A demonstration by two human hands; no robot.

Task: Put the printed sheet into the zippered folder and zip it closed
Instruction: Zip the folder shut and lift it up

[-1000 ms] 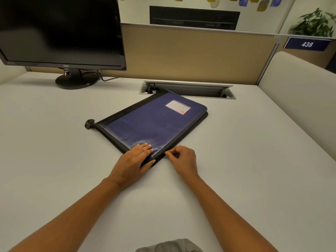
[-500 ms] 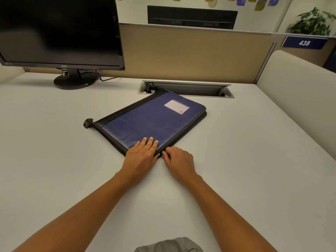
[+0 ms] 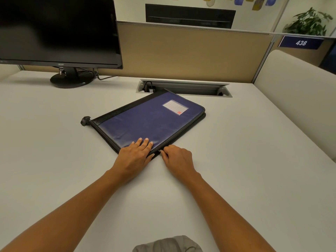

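Observation:
A dark blue zippered folder (image 3: 145, 122) with black edging and a white label lies closed and flat on the white desk (image 3: 236, 170), turned at an angle. My left hand (image 3: 134, 157) rests flat on its near corner, fingers stretched over the cover. My right hand (image 3: 179, 159) sits just right of that corner, with fingertips pinched at the small zipper pull (image 3: 160, 151) on the folder's edge. The printed sheet is not visible anywhere.
A black monitor (image 3: 58, 30) on its stand fills the back left. A cable tray slot (image 3: 183, 87) is cut into the desk just behind the folder. Beige partitions (image 3: 190, 51) close the back and right. A black strap loop (image 3: 85, 120) sticks out at the folder's left corner.
My left hand has turned from lying slanted across the corner to pointing straight over the cover. My right hand has stayed pinched at the near corner edge.

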